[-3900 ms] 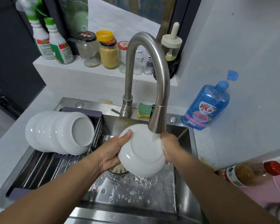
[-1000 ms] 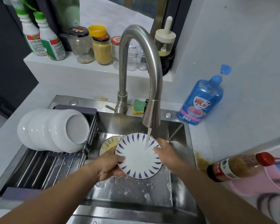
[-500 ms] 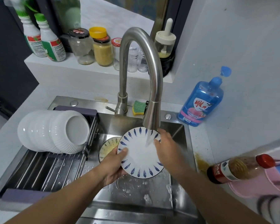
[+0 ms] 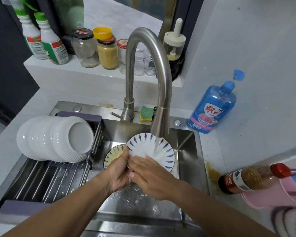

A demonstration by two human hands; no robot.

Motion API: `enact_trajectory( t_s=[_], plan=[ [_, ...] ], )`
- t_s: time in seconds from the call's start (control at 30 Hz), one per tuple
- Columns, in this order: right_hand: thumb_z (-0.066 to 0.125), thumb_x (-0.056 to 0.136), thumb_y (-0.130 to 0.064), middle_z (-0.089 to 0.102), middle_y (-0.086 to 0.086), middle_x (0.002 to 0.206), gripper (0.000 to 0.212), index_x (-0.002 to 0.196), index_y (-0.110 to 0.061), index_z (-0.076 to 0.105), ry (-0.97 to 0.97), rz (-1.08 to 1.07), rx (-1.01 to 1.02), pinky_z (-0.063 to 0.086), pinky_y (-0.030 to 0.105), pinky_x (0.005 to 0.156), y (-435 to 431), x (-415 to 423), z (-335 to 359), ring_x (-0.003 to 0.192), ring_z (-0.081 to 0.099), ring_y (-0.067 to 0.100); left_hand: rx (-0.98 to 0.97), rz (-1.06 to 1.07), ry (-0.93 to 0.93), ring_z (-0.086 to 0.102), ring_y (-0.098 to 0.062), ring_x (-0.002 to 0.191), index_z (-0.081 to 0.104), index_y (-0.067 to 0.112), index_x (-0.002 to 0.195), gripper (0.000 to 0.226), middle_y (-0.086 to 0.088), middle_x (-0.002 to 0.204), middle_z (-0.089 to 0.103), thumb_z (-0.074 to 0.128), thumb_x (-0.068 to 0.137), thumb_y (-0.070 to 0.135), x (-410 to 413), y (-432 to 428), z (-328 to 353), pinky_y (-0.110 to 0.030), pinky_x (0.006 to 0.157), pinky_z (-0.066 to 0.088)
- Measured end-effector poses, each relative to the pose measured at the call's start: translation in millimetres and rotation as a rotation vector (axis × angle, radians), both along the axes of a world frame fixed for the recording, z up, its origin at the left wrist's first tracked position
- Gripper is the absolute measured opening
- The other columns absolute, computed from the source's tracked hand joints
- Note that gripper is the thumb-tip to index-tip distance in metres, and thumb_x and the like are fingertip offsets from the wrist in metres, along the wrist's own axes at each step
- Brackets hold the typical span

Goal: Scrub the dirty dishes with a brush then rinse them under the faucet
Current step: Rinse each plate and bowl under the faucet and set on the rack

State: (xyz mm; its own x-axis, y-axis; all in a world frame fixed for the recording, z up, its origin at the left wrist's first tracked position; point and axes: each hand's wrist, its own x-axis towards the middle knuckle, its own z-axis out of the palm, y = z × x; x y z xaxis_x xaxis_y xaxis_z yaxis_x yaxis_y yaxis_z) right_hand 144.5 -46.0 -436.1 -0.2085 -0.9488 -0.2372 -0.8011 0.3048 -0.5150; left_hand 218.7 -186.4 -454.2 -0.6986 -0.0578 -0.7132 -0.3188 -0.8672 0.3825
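Half a second back the right hand (image 4: pixel 149 175) sat on the 3 o'clock edge of the round white ceramic plate (image 4: pixel 150 147) with blue dashes round its rim. Now it has slid across to the plate's 7 o'clock side and lies over the face. The plate stays under the curved brushed-steel faucet (image 4: pixel 161 124), at the middle of the stainless steel sink (image 4: pixel 186 151), and the water stream (image 4: pixel 156 146) strikes its face near 1 o'clock.

Both forearms reach in from 6 o'clock and the hands meet. The right hand's fingers are straight and close together, pointing to 10 o'clock, flat on the wet face and holding nothing. The left hand (image 4: pixel 119 173) grips the plate's rim at 8 o'clock, thumb on top, fingers curled under as far as I can see.

Just at 9 o'clock of the plate a yellow-stained patterned dish (image 4: pixel 112 154) lies in the sink. Further towards 9 o'clock, a row of white ribbed bowls (image 4: pixel 58 139) leans on the steel-barred drying rack (image 4: pixel 46 178).
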Motion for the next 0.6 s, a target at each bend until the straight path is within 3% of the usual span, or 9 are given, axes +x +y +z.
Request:
enact_trajectory(
  t_s=[0.1,0.17,0.3,0.4,0.5,0.6],
  plan=[
    [0.03,0.11,-0.043,0.027,-0.007,0.167,0.054,0.162,-0.027,0.024,-0.004,0.037,0.002,0.003,0.029,0.126,25,-3,-2,0.153,0.019,0.006,-0.09,0.063,-0.031,0.076,-0.033,0.095,0.059,0.009,0.133,0.065,-0.017,0.115,0.075,0.031,0.102,0.059,-2,-9,-2,-0.049,0.071,0.064],
    [0.031,0.109,-0.044,0.038,-0.008,0.162,0.052,0.158,-0.028,0.034,0.051,0.054,0.004,0.009,0.032,0.126,45,-15,-11,0.149,0.029,0.005,-0.209,0.051,-0.054,0.076,-0.031,0.091,0.059,0.016,0.131,0.056,-0.01,0.108,0.078,0.032,0.104,0.057,-1,-14,1,-0.054,0.072,0.062],
    [0.015,0.107,-0.049,0.061,-0.006,0.142,0.062,0.141,-0.022,0.059,0.315,0.05,-0.01,0.029,0.047,0.123,73,-42,-27,0.136,0.051,0.01,-0.406,-0.098,-0.061,0.074,-0.028,0.102,0.06,0.032,0.125,0.044,-0.002,0.111,0.077,0.033,0.103,0.06,0,-21,1,-0.06,0.087,0.057],
    [0.014,0.108,-0.049,0.06,-0.001,0.143,0.063,0.134,-0.019,0.063,0.428,-0.011,-0.053,0.033,0.048,0.121,70,-52,-29,0.138,0.05,0.015,-0.508,-0.179,-0.06,0.073,-0.028,0.105,0.059,0.036,0.127,0.04,-0.002,0.116,0.076,0.034,0.104,0.059,-2,-24,4,-0.058,0.083,0.06],
    [0.031,0.107,-0.043,0.044,-0.001,0.156,0.049,0.141,-0.02,0.057,0.325,-0.277,-0.088,0.037,0.041,0.118,60,-59,-26,0.143,0.041,0.016,-0.632,-0.223,-0.133,0.074,-0.023,0.096,0.059,0.027,0.127,0.044,-0.003,0.112,0.075,0.04,0.104,0.058,-4,-27,9,-0.037,0.06,0.06],
    [0.052,0.101,-0.044,0.049,-0.013,0.14,0.044,0.143,-0.034,0.045,0.082,-0.608,-0.143,0.05,0.039,0.097,49,-55,-19,0.117,0.057,0.014,-0.637,-0.26,-0.138,0.076,-0.023,0.092,0.062,0.022,0.127,0.048,-0.005,0.109,0.076,0.048,0.1,0.059,-5,-32,12,-0.039,0.067,0.062]
  ],
)
